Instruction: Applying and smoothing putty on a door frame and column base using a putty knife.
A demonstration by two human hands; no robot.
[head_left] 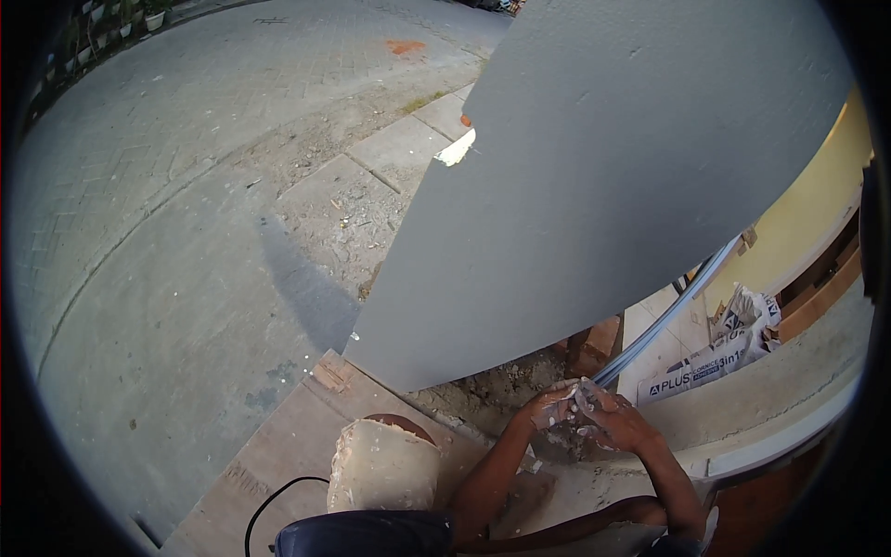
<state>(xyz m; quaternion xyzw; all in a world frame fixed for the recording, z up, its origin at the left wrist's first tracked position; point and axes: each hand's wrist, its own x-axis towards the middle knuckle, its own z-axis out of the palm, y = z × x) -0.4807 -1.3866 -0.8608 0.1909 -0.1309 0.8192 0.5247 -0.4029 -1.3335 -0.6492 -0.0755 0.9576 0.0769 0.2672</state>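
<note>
My left hand (555, 406) and my right hand (616, 422) meet at the lower right of the middle, above a concrete ledge. Both are smeared with white, paste-like residue. Their fingers are bent together around something greyish white that is too small and covered to name. Just beyond my hands, a bundle of long grey-blue strips (661, 323) slants up to the right. Left of my left forearm is a cream-coloured piece (385, 466) with a rough, crusted edge, close to my dark-clothed leg (364, 535).
A large grey wall (594, 186) with a chipped edge rises in front. To the right lie crumpled white paper sacks (715, 357) by a pale ledge (789, 390). A black cable (264, 506) curls at lower left. Paved street (167, 232) stretches left.
</note>
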